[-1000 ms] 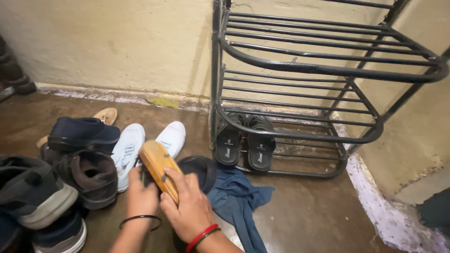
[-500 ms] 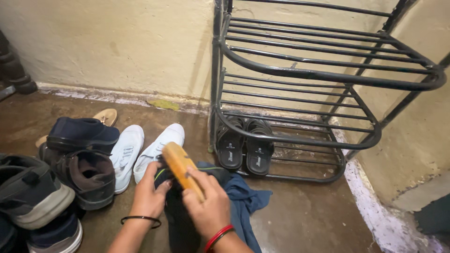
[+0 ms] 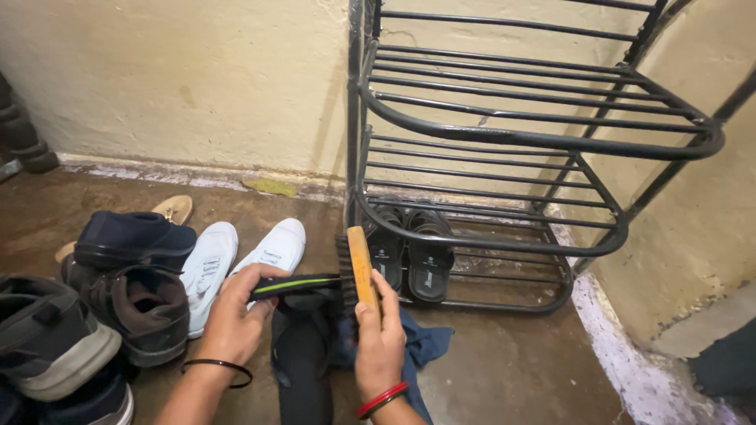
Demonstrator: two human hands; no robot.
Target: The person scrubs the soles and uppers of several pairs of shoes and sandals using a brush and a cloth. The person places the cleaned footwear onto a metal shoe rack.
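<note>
Brushing should go best with the left hand (image 3: 236,311) clamped firmly on the black flip-flop (image 3: 299,338) while the right hand (image 3: 379,334), gripping the wooden brush (image 3: 359,267), likely strokes evenly.

- Floor (image 3: 504,370) to the right of the blue cloth (image 3: 429,346) was bare, w/ room to pass.
- Left was blocked by a shoe pile (image 3: 118,299) and white sneakers (image 3: 236,256).
- Ahead, the metal rack (image 3: 543,142) stood against the wall; upper shelves open, black sandals (image 3: 409,252) on the bottom.

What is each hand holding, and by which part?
Right hand: wooden brush, by its lower end. Left hand: black sandal, by its edge at the top.
</note>
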